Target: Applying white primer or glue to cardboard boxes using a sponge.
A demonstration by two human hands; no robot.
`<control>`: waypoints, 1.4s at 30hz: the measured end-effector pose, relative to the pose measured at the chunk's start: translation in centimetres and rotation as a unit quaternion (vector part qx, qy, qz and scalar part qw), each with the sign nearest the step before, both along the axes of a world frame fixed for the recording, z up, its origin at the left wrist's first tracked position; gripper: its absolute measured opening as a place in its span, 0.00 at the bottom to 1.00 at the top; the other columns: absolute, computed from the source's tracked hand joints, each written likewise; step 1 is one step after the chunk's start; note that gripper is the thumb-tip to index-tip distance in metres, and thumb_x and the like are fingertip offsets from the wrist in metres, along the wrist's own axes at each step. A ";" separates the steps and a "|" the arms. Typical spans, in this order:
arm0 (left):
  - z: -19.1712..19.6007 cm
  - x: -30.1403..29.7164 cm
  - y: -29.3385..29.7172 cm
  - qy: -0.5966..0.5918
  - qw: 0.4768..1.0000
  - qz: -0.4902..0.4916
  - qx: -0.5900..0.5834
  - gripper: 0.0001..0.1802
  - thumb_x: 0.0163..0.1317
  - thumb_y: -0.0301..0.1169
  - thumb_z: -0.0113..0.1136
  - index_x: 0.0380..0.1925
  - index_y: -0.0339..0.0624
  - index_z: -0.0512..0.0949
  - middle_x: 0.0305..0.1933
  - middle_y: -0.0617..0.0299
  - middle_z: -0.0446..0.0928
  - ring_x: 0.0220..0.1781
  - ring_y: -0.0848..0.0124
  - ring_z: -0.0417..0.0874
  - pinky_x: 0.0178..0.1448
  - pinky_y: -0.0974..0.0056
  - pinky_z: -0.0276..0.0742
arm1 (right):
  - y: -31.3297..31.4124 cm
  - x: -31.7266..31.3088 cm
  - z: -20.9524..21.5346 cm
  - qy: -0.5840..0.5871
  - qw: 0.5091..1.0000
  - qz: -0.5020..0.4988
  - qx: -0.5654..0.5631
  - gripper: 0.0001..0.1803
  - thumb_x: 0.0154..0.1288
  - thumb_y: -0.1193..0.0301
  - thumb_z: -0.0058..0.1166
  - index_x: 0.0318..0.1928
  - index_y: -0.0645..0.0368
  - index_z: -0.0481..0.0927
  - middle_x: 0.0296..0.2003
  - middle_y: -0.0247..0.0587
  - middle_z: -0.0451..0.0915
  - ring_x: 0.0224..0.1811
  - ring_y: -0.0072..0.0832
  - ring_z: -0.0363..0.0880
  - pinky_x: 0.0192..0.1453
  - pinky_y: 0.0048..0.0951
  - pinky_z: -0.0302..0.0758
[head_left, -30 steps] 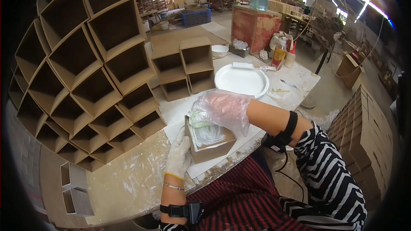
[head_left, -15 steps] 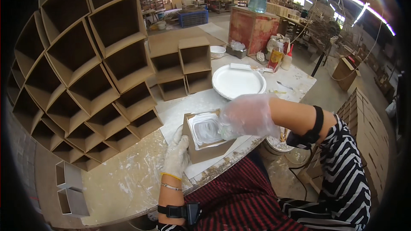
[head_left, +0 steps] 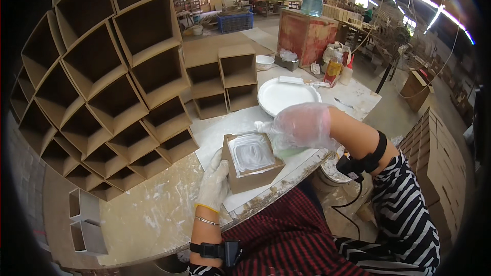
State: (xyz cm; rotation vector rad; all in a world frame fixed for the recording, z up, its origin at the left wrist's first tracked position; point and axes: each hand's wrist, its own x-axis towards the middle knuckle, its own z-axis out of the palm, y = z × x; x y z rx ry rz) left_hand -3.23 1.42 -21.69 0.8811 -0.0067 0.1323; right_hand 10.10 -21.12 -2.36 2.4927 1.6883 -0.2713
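A small open cardboard box (head_left: 255, 180) stands on white paper, and white paint (head_left: 249, 154) with swirling streaks coats its inside. My left hand (head_left: 213, 180), in a white knit glove, grips the box at its left side. Over the far right corner of the box is my right hand (head_left: 302, 128), wrapped in clear plastic with a pink layer beneath. A whitened tip sticks out from it on the left; whether that is a fingertip or a tool I cannot tell. Just beyond lies a round white tray (head_left: 287, 98) of white paint.
Stacked brown box compartments (head_left: 110, 97) rise at the left, and a smaller stack (head_left: 222, 79) stands behind. Two pale boxes (head_left: 88, 227) sit at lower left. Glue bottles (head_left: 347, 70), a red cabinet (head_left: 307, 36) and a fan (head_left: 396, 36) stand at back right. A bucket (head_left: 330, 174) is below the table edge.
My right hand has come up off the painted inside of the box, toward its far right corner and the tray. My left hand stays at the box's side. The view has shifted slightly.
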 end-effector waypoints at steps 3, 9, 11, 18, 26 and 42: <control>0.0 0.1 0.1 -0.003 1.000 -0.002 0.005 0.29 0.77 0.25 0.48 0.76 0.37 0.63 0.72 0.57 0.72 0.71 0.65 0.74 0.76 0.59 0.69 | -0.1 -0.5 3.3 0.019 0.991 0.086 -0.097 0.12 0.65 0.66 0.62 0.45 0.59 0.87 0.35 0.53 0.86 0.41 0.48 0.85 0.48 0.43 0.80; -0.3 0.1 0.3 0.011 1.000 -0.005 0.021 0.29 0.77 0.25 0.48 0.77 0.37 0.62 0.72 0.56 0.72 0.71 0.65 0.74 0.75 0.60 0.70 | 5.4 0.4 2.9 0.027 0.963 0.098 -0.251 0.12 0.70 0.67 0.57 0.51 0.56 0.81 0.40 0.50 0.85 0.40 0.46 0.83 0.42 0.44 0.80; -0.4 0.1 0.3 0.016 1.000 -0.002 0.023 0.29 0.77 0.25 0.48 0.77 0.37 0.62 0.72 0.56 0.72 0.71 0.65 0.74 0.75 0.60 0.71 | 6.8 1.3 1.1 -0.006 0.966 0.125 -0.227 0.09 0.68 0.68 0.59 0.46 0.56 0.82 0.38 0.48 0.85 0.40 0.44 0.83 0.41 0.44 0.80; -0.2 0.0 0.3 0.007 1.000 -0.006 0.010 0.29 0.77 0.25 0.48 0.77 0.37 0.62 0.71 0.56 0.73 0.70 0.66 0.75 0.74 0.60 0.72 | 7.7 2.3 -3.0 0.002 0.992 0.126 -0.020 0.11 0.60 0.62 0.68 0.36 0.56 0.88 0.33 0.45 0.86 0.35 0.38 0.85 0.38 0.42 0.80; -0.4 0.3 0.3 0.000 1.000 -0.016 -0.022 0.29 0.77 0.26 0.49 0.76 0.36 0.62 0.70 0.56 0.74 0.71 0.65 0.75 0.76 0.59 0.70 | 2.0 -1.6 -1.1 0.132 0.987 0.028 -0.086 0.18 0.65 0.62 0.64 0.53 0.52 0.84 0.37 0.45 0.86 0.39 0.38 0.85 0.45 0.41 0.81; -1.1 0.6 0.6 0.004 1.000 -0.011 0.014 0.28 0.78 0.29 0.52 0.75 0.36 0.64 0.69 0.57 0.75 0.67 0.67 0.78 0.72 0.60 0.75 | 1.6 0.4 -0.3 -0.096 0.969 -0.001 -0.227 0.30 0.60 0.72 0.58 0.66 0.44 0.81 0.37 0.49 0.87 0.42 0.46 0.88 0.46 0.44 0.83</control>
